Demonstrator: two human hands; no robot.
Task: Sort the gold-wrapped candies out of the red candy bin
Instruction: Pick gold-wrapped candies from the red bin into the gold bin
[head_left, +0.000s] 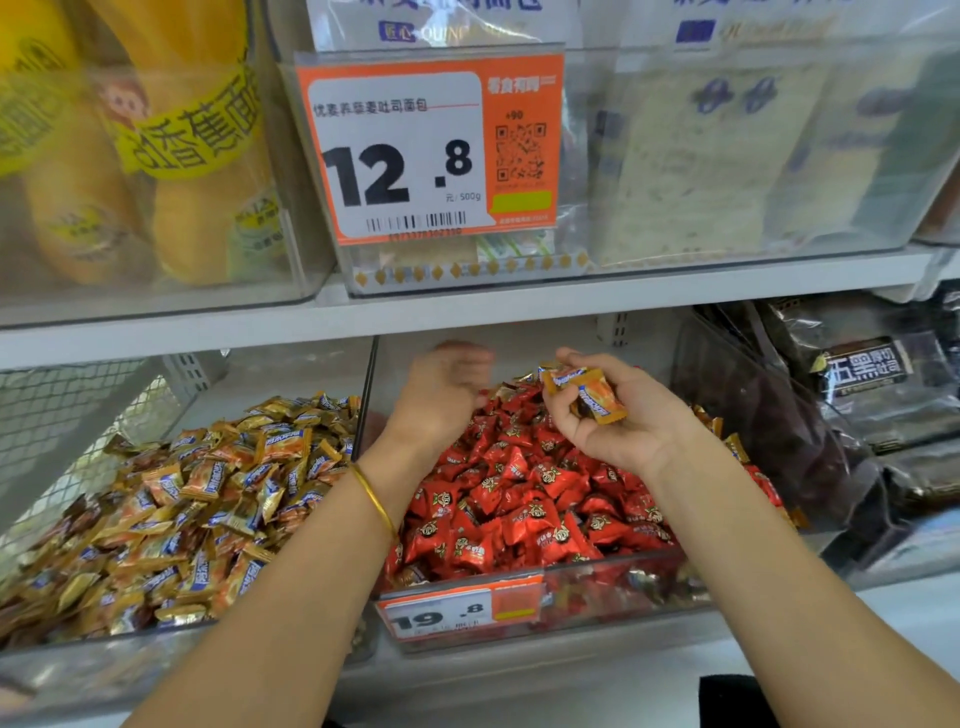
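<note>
We look at a white shelf (519, 306) that runs across the whole view. Above it stand clear boxes: one on the left with yellow bread packs (171, 156), and one in the middle that bears an orange price card (431, 145) reading 12.8.

Below the shelf, a wide clear tub (104, 660) on the left is heaped with a gold candy pile (182, 493), its wrappers gold and orange with blue labels. Just beside it to the right, a clear divider between them, sits the red candy bin (597, 592), full of red candies (519, 493). Dark snack bags (857, 374) lie further right.

Both of our bare forearms reach up from the bottom edge and over the red candy bin. Our right hand (623, 421) is turned palm up above the back of the red heap, with fingers and thumb curled round a few gold-wrapped candies (587, 395). Our left hand (447, 395) hangs over the left rear part of the same bin, back towards us and fingers bent downwards. It is blurred, so we cannot tell whether it pinches anything.

More gold wrappers show among the red: stray gold pieces (735, 447) lie along the bin's right edge, and others seem to sit at the back near our right hand.

A thin gold bangle (374, 499) circles our left wrist. A small orange tag (457, 608) reading 19.8 is fixed to the front of the red candy bin.
</note>
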